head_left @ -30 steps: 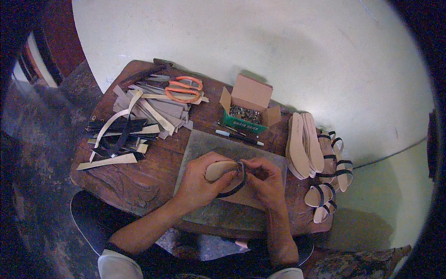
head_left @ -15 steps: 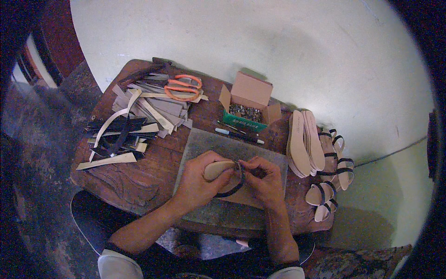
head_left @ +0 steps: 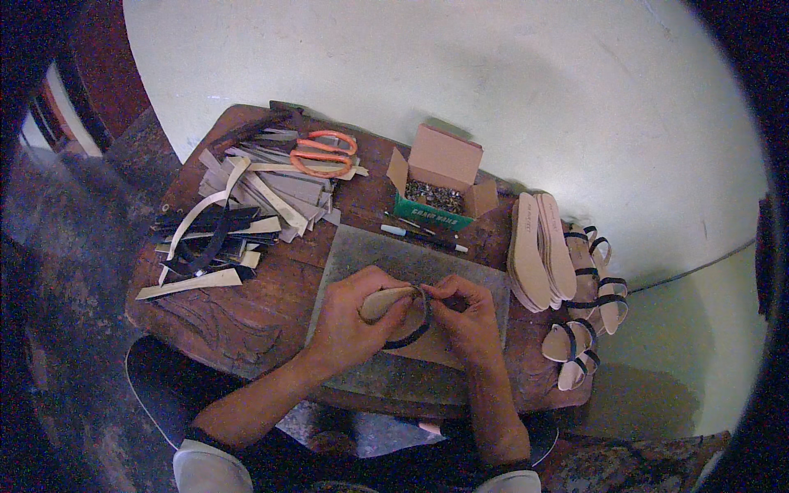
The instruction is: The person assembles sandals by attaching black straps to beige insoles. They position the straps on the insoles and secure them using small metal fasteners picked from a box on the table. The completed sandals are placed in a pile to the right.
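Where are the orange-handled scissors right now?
In the head view, the scissors lie at the table's far left, atop the pile of strips, left of the open cardboard box.

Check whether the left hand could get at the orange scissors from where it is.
Probably yes, once freed: the left hand grips a sandal sole; only flat strips lie before the scissors.

On the round brown wooden worktop (head_left: pixel 205 316) lie orange-handled scissors (head_left: pixel 322 153) atop a heap of beige and black strips (head_left: pixel 234 214), an open cardboard box of small metal tacks (head_left: pixel 437 179), two pens (head_left: pixel 421 235), stacked tan soles (head_left: pixel 538 251) and black-strapped sandals (head_left: pixel 593 287).
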`<state>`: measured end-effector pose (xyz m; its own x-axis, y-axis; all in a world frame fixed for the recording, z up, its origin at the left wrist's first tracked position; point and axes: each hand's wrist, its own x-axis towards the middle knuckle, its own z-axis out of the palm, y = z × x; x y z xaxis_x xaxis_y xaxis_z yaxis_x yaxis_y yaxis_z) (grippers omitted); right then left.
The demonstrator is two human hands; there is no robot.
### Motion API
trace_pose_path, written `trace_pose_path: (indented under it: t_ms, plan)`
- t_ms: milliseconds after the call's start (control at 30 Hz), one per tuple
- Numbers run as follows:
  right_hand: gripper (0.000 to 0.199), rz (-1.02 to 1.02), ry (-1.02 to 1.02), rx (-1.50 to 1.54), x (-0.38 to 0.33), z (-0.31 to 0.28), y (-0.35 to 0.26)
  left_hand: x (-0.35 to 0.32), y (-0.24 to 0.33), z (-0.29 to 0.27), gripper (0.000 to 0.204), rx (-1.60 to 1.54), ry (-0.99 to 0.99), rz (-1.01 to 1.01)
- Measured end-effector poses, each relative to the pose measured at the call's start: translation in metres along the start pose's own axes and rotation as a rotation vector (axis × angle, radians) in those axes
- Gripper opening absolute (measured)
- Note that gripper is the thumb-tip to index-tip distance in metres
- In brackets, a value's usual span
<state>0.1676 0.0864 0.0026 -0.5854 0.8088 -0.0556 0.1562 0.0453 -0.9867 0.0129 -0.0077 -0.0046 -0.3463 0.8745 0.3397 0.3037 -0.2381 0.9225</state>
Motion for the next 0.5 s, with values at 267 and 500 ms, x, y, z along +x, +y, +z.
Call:
trace_pose_path:
  t_ms: [267, 500]
  plan:
    - [0.012, 0.017, 0.000, -0.008, -0.0020, 0.0022, -0.0053, 0.0017, 0.0010, -0.0015, 0.015, -0.007, 0.002, 0.053]
    - [0.012, 0.058, -0.043, 0.040, 0.0019, 0.0032, -0.0023, 0.0022, 0.0057, 0.0013, 0.014, -0.097, -0.016, -0.238]
